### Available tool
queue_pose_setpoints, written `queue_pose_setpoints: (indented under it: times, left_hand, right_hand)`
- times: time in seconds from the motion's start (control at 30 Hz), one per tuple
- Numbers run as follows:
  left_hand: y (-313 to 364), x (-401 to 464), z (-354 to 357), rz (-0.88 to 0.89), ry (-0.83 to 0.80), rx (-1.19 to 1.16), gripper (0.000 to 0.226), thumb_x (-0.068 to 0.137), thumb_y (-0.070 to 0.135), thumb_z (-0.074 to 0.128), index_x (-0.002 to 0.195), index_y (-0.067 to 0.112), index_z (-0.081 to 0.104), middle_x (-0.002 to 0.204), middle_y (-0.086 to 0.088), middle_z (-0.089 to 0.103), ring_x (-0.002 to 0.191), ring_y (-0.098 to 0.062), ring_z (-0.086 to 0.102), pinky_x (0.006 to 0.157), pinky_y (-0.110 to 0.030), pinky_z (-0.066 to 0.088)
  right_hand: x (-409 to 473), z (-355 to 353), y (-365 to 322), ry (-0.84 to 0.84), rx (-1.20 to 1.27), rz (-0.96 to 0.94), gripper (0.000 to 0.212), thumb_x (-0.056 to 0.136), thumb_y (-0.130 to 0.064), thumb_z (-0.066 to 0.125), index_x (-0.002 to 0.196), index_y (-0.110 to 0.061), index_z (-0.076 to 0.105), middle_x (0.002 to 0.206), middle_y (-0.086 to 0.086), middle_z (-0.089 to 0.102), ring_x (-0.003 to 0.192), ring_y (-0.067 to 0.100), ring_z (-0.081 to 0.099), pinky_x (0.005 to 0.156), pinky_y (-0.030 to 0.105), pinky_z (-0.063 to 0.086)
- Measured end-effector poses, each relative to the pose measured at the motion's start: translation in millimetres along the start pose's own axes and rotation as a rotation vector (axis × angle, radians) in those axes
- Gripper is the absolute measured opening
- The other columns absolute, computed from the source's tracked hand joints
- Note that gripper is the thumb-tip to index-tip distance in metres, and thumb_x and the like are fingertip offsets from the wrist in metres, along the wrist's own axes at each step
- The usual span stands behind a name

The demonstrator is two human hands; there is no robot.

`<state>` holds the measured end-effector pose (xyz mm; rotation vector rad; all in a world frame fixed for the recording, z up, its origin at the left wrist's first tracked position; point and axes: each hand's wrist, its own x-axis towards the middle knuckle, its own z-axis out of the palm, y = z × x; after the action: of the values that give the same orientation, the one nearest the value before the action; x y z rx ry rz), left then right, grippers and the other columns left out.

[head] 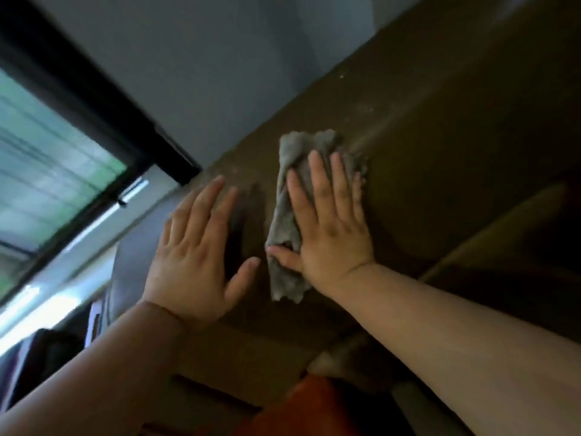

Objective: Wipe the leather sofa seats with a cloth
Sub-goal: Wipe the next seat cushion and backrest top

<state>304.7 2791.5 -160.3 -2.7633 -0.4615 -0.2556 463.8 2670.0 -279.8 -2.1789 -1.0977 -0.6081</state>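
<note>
A brown leather sofa (pixel 440 146) fills the middle and right of the tilted head view. A crumpled grey cloth (pixel 284 221) lies on its upper back surface. My right hand (pixel 330 228) lies flat on the cloth with straight fingers and presses it against the leather. Just left of the cloth, my left hand (pixel 195 256) rests flat on the leather with its fingers spread, not touching the cloth. Pale dusty specks (pixel 367 105) show on the leather beyond the cloth.
A grey wall (pixel 204 73) rises behind the sofa. A dark-framed window (pixel 47 158) is at the left. An orange garment (pixel 301 407) shows at the bottom. A seat cushion edge (pixel 503 225) lies at the right. Dark items (pixel 47 350) sit at lower left.
</note>
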Motion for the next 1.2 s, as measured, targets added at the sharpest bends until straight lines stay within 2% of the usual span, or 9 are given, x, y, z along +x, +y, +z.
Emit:
queue_pose_setpoints:
  times: [0.2, 0.3, 0.4, 0.6, 0.7, 0.87, 0.97, 1.07, 1.2]
  left_hand:
    - [11, 24, 31, 0.061, -0.024, 0.129, 0.096, 0.094, 0.076, 0.033, 0.167, 0.015, 0.021, 0.171, -0.017, 0.024, 0.157, -0.039, 0.023, 0.128, -0.06, 0.018]
    - [9, 21, 40, 0.085, 0.082, 0.118, 0.096, 0.091, 0.068, 0.04, 0.164, 0.007, 0.029, 0.168, -0.021, 0.03, 0.154, -0.043, 0.028, 0.128, -0.059, 0.017]
    - [9, 21, 47, 0.115, 0.112, 0.129, 0.096, 0.091, 0.065, 0.04, 0.162, 0.002, 0.031, 0.167, -0.023, 0.032, 0.153, -0.045, 0.031, 0.127, -0.06, 0.019]
    - [6, 23, 45, 0.118, 0.047, 0.136, 0.096, 0.09, 0.064, 0.04, 0.162, 0.001, 0.03, 0.167, -0.019, 0.033, 0.153, -0.043, 0.032, 0.128, -0.059, 0.018]
    - [7, 25, 38, 0.098, -0.042, 0.145, 0.095, 0.09, 0.066, 0.04, 0.163, 0.005, 0.029, 0.168, -0.016, 0.033, 0.153, -0.04, 0.033, 0.127, -0.058, 0.02]
    - [14, 36, 6, 0.079, -0.127, 0.044, 0.094, 0.095, 0.079, 0.029, 0.167, 0.02, 0.02, 0.173, -0.008, 0.021, 0.159, -0.034, 0.021, 0.126, -0.062, 0.021]
    - [60, 89, -23, 0.114, 0.055, -0.102, 0.089, 0.096, 0.073, 0.038, 0.165, 0.017, 0.026, 0.172, -0.014, 0.023, 0.156, -0.039, 0.025, 0.125, -0.06, 0.023]
    - [121, 167, -41, 0.203, 0.07, -0.148, 0.084, 0.098, 0.07, 0.035, 0.166, 0.02, 0.025, 0.173, -0.01, 0.021, 0.158, -0.035, 0.021, 0.127, -0.059, 0.02]
    - [172, 241, -23, 0.373, -0.199, -0.098, 0.081, 0.097, 0.075, 0.014, 0.168, 0.035, 0.01, 0.176, 0.006, 0.008, 0.162, -0.018, 0.001, 0.131, -0.05, 0.006]
  right_hand:
    - [-42, 32, 82, 0.029, -0.007, -0.064, 0.105, 0.086, -0.071, 0.049, 0.164, -0.02, 0.001, 0.171, 0.014, -0.004, 0.157, 0.04, 0.003, 0.127, 0.058, 0.005]
    - [-47, 30, 148, -0.077, -0.068, 0.375, 0.103, 0.093, -0.078, 0.024, 0.164, -0.01, -0.008, 0.17, 0.022, -0.007, 0.157, 0.043, -0.001, 0.127, 0.059, 0.007]
    - [-42, 25, 128, -0.086, 0.015, 0.702, 0.102, 0.093, -0.08, 0.0, 0.155, -0.001, -0.016, 0.168, 0.032, -0.005, 0.157, 0.046, -0.005, 0.126, 0.06, 0.011]
    - [-8, 3, 35, 0.117, 0.219, 0.112, 0.095, 0.092, -0.073, 0.05, 0.161, -0.013, 0.02, 0.169, 0.021, 0.012, 0.157, 0.046, 0.003, 0.126, 0.063, 0.007]
    - [-15, 8, 84, 0.079, 0.101, 0.15, 0.104, 0.092, -0.08, 0.041, 0.164, -0.012, 0.008, 0.17, 0.019, 0.007, 0.158, 0.044, 0.004, 0.128, 0.059, 0.007]
    - [-12, -10, 127, -0.237, 0.04, 0.652, 0.121, 0.083, -0.091, 0.011, 0.157, 0.0, -0.017, 0.168, 0.029, -0.017, 0.155, 0.046, -0.016, 0.126, 0.062, 0.006]
    - [12, -28, 87, -0.099, 0.126, 0.284, 0.113, 0.086, -0.081, 0.026, 0.162, -0.001, 0.002, 0.169, 0.03, -0.004, 0.156, 0.049, -0.009, 0.125, 0.065, 0.004]
    - [25, -26, 87, -0.109, 0.054, -0.19, 0.098, 0.093, -0.073, 0.027, 0.165, -0.016, -0.006, 0.171, 0.016, -0.018, 0.157, 0.038, -0.019, 0.127, 0.052, -0.012]
    - [13, -5, 163, -0.061, -0.086, 0.051, 0.102, 0.09, -0.073, 0.035, 0.165, -0.013, 0.0, 0.17, 0.019, 0.006, 0.157, 0.039, -0.004, 0.126, 0.053, -0.007]
